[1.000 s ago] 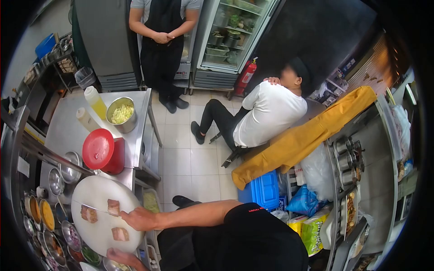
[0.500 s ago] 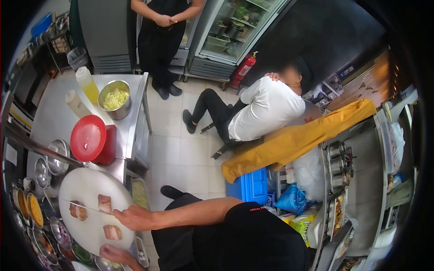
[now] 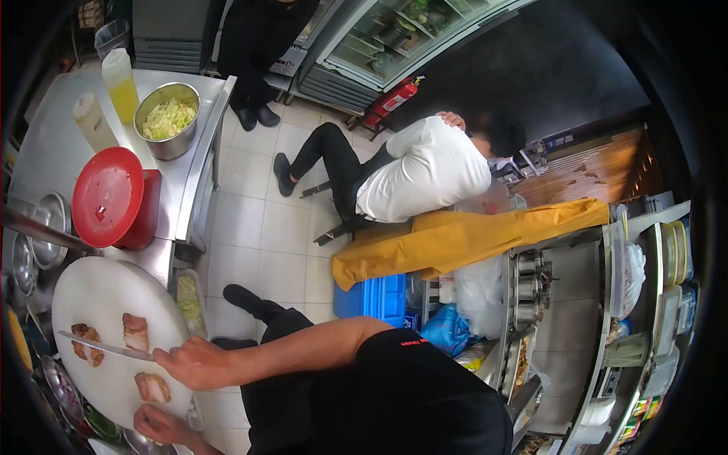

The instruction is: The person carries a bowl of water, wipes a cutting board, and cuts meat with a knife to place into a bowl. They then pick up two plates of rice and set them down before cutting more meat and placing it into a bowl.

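Note:
My right hand [image 3: 193,364] is closed around the handle of a knife [image 3: 114,347]. Its long blade lies across a browned piece of meat [image 3: 87,344] on the round white cutting board [image 3: 83,288]. Two more pieces, layered like pork belly, rest on the board: one piece [image 3: 136,332] just above the blade, another piece [image 3: 152,387] below it. At the board's lower edge, close to that last piece, my left hand [image 3: 156,425] has its fingers curled in. What those fingers hold, if anything, is hidden.
Beyond the board stand a red plate [image 3: 110,193] on a red base, a metal pot [image 3: 168,125] of chopped greens and two squeeze bottles [image 3: 120,87]. Bowls of ingredients [image 3: 61,387] line the board's far side. A person in white [image 3: 428,171] sits nearby; another person [image 3: 262,45] stands behind.
The whole view has shifted, so the board and table sit further left and the scene higher. Hands, knife and meat keep nearly the same places on the board.

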Demonstrator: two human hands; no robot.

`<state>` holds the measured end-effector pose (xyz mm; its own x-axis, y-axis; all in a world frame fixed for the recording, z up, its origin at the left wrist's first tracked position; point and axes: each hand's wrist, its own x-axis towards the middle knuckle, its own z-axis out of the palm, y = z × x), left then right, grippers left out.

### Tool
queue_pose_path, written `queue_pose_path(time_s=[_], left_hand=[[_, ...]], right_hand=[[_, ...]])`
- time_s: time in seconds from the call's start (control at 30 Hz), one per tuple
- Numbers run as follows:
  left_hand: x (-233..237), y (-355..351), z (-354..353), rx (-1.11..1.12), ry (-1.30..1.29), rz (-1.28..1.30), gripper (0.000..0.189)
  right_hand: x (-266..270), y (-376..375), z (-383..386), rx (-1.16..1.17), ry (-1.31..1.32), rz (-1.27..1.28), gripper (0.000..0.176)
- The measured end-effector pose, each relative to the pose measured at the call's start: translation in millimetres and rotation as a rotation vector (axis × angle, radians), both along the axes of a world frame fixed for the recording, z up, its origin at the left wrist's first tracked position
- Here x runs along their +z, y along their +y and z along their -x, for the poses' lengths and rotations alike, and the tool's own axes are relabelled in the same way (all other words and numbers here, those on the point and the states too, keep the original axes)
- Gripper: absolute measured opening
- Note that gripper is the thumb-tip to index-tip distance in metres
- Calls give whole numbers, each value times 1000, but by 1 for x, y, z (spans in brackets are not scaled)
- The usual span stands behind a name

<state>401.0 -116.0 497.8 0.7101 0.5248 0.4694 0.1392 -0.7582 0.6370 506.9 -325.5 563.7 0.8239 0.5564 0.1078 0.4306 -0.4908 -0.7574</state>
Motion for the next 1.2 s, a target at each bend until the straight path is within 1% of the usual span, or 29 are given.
queue_pose_path(time_s=[0.1, 0.17, 0.3, 0.33, 0.4, 0.47, 0.6, 0.73, 0.87, 0.93, 1.03, 1.07, 1.2], left_hand=[[-4, 3, 0, -6, -2, -5, 14], [-5, 4, -1, -18, 9, -66, 14], [-5, 2, -2, 7, 2, -28, 16], [-5, 2, -3, 13, 8, -64, 12], [-6, 3, -4, -6, -9, -62, 13], [-4, 4, -4, -31, 5, -64, 15], [2, 0, -6, -13, -19, -86, 16], [-1, 4, -2, -30, 48, 73, 21], [-6, 6, -2, -39, -7, 84, 26], [-8, 6, -1, -72, -32, 155, 31], [-8, 7, 0, -73, -22, 180, 35], [-7, 8, -1, -71, -6, 136, 36], [-4, 6, 0, -70, 1, 149, 34]], right_hand=[[0, -1, 1, -6, -55, -14, 21], [1, -2, 1, -6, -65, -29, 22], [-4, 1, 2, -42, -113, -78, 21], [-6, 1, 2, -48, -134, -87, 21], [-5, 0, 3, -28, -103, -68, 23], [-6, 0, 5, -43, -127, -85, 23], [-8, 2, 6, -79, -147, -112, 24], [-5, 0, 6, -54, -164, -85, 18], [-1, 3, 7, -62, -196, -60, 18], [3, 2, 8, -68, -180, -34, 18], [-3, 4, 8, -79, -213, -43, 18], [-3, 2, 7, -82, -223, -37, 18], [-3, 2, 8, -88, -210, -72, 18]])
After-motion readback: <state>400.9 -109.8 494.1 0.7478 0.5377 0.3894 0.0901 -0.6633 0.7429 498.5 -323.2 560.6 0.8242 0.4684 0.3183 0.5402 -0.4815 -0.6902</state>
